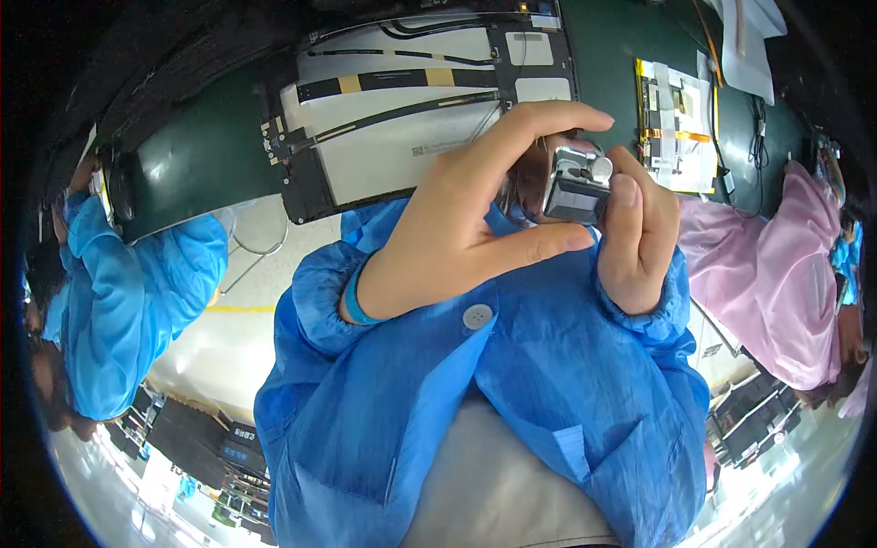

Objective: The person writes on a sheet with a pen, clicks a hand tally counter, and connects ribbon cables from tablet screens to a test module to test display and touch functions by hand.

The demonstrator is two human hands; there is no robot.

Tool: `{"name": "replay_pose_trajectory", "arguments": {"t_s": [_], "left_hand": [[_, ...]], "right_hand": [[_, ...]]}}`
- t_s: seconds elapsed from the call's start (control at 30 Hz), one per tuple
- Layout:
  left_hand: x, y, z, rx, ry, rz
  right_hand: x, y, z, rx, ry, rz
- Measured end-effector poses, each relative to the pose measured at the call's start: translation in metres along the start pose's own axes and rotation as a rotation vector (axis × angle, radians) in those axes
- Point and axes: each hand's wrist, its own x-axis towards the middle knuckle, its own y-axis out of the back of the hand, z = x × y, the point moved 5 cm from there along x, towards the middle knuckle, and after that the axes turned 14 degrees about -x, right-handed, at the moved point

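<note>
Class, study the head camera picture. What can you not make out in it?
All in the head view:
1) Shiny metal object: its far side faces away, and fingers overlap it, so the exact grip is unclear.
2) Right hand: its palm is hidden by its own curled fingers.
3) Opened flat device: the left hand covers its lower right part; its printed marks are too small to read.
4) White sheet: cut off by the top edge.

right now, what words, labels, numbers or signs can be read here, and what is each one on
White panel of the opened device: small square code with tiny print, too small to read.
White label on its black part: faint marks, too small to read.
Dark box at lower left: pale lettering, not copied out here.
Shiny metal block: no text I can make out.
</note>
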Motion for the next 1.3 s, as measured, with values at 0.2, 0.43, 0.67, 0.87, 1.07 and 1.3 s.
{"name": "replay_pose_trajectory", "arguments": {"t_s": [0.2,0.43,0.67,0.87,1.07,1.3], "left_hand": [[0.001,-0.001,0.000,0.063,-0.027,-0.016],[0.001,-0.002,0.000,0.067,-0.063,-0.033],[-0.001,-0.004,0.001,0.009,-0.022,-0.028],[-0.002,-0.008,-0.001,0.028,-0.107,-0.058],[-0.005,-0.008,-0.001,-0.013,-0.202,0.081],[-0.009,-0.005,-0.001,0.029,-0.158,0.076]], "right_hand": [[-0.001,-0.002,0.001,0.010,-0.042,0.041],[-0.004,-0.007,0.010,0.233,-0.229,-0.127],[-0.006,0.000,0.003,0.158,-0.131,-0.208],[-0.014,-0.004,0.014,0.298,-0.199,-0.305],[-0.017,-0.007,0.008,0.313,-0.240,-0.268],[-0.023,-0.012,0.015,0.524,-0.414,-0.309]]}}
